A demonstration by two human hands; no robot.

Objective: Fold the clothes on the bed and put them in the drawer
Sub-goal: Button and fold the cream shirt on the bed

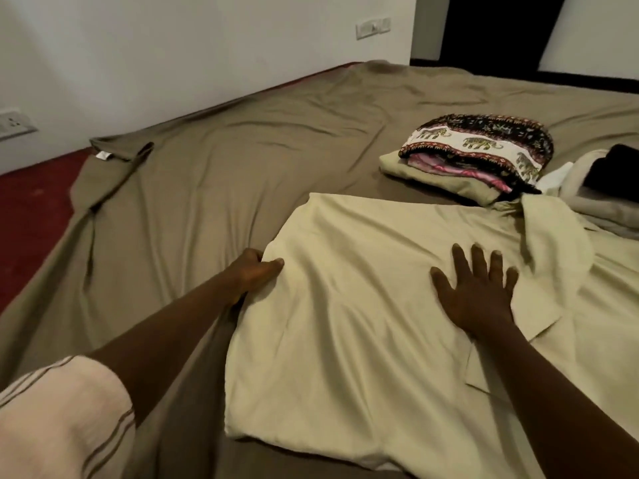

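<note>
Head view looked down on a cream shirt (363, 305) spread on the bed (224, 150), filling the frame from the centre toward 5 o'clock, its collar pointing toward 2 o'clock. The left hand (254, 271), at 9 o'clock of the shirt, pinched the garment's side edge, thumb on top and the other fingers curled beneath the cloth. The right hand (479, 295) lay flat on the shirt toward 3 o'clock, its fingers (479, 261) straight and spread apart, pressing the fabric and gripping nothing. At 1 o'clock a folded stack (449, 167) topped by an elephant-print cloth (484, 143) sat just beside the collar, and another pile (601, 195) of pale and dark clothes lay at 3 o'clock by the frame's edge. No drawer was in view. By my reading, folding of this 1 shirt was under way: the side at 3 o'clock appeared turned in, with the right hand as anchor. The next move likely called for lifting the pinched edge and carrying it toward 3 o'clock, keeping the crease straight, then smoothing the wrinkles.
</note>
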